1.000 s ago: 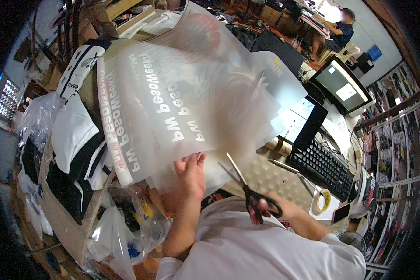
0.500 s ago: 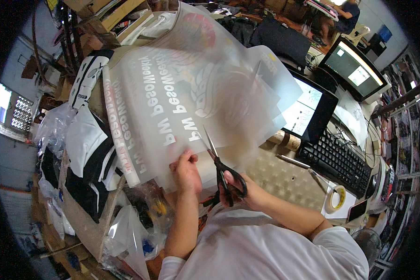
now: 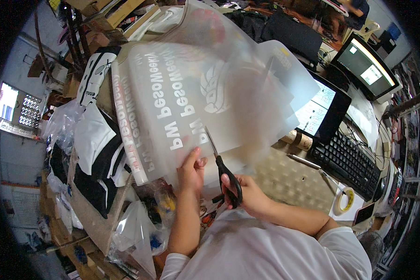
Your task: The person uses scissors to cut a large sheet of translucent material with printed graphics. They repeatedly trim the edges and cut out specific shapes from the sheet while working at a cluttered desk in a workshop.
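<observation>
A large sheet of translucent film with mirrored white lettering and a winged emblem spreads over the table in front of me. My left hand pinches its near edge between thumb and fingers. My right hand grips black-handled scissors, thumb and fingers in the loops. The blades point away from me and lie at the film beside the lettering, looking nearly closed. Part of the sheet right of the emblem is blurred. Along the left, the film curls into a roll.
At right stand a tablet-like screen, a black keyboard, a monitor, a tape roll and a phone. Black and white fabric and clear plastic bags lie at left. Another person sits far right.
The scissors' handles have come together and the blades have narrowed. The whole view has shifted slightly, so the scene sits farther right. My left hand keeps hold of the film's edge.
</observation>
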Tool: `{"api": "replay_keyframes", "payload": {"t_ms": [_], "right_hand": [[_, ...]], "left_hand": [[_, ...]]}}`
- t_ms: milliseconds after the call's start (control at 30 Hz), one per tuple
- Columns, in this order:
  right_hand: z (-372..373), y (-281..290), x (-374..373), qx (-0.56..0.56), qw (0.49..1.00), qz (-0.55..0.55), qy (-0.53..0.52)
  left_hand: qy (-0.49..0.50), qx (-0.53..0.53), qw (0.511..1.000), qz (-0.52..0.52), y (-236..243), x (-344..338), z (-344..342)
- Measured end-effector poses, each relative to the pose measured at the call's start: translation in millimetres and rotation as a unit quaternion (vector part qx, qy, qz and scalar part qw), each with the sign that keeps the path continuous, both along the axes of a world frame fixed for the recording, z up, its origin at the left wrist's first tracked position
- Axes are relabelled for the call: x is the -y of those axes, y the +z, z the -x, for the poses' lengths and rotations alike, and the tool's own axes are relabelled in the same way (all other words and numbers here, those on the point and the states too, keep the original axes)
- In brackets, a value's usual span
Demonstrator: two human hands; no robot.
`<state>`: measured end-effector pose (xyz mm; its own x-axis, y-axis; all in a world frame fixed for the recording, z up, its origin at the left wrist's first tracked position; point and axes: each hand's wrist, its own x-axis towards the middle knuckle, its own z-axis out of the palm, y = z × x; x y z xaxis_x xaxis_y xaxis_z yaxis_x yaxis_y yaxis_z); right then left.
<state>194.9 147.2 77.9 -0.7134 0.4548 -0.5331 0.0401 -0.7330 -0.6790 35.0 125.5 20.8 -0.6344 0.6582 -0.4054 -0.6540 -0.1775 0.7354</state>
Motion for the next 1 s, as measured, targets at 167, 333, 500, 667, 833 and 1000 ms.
{"api": "replay_keyframes", "payload": {"t_ms": [167, 333, 500, 667, 833, 1000], "right_hand": [[24, 9, -24, 0.013, 1.000, 0.001, 0.013], [49, 10, -48, 0.023, 0.999, -0.032, 0.017], [88, -5, -78, 0.026, 0.998, -0.063, -0.016], [129, -9, -128, 0.069, 0.989, -0.134, -0.005], [167, -21, -166, 0.081, 0.985, -0.150, -0.019], [186, -17, -180, 0.096, 0.969, -0.225, -0.025]], "left_hand": [[-0.039, 0.050, 0.998, -0.023, 17, 12, 3], [-0.003, 0.041, 0.998, 0.042, 32, 13, 1], [-0.032, 0.070, 0.996, -0.043, 17, 27, 10], [-0.067, 0.101, 0.985, -0.122, 4, 29, 9], [-0.078, 0.088, 0.985, -0.129, 9, 36, 8], [-0.104, 0.107, 0.973, -0.174, 7, 39, 11]]}}
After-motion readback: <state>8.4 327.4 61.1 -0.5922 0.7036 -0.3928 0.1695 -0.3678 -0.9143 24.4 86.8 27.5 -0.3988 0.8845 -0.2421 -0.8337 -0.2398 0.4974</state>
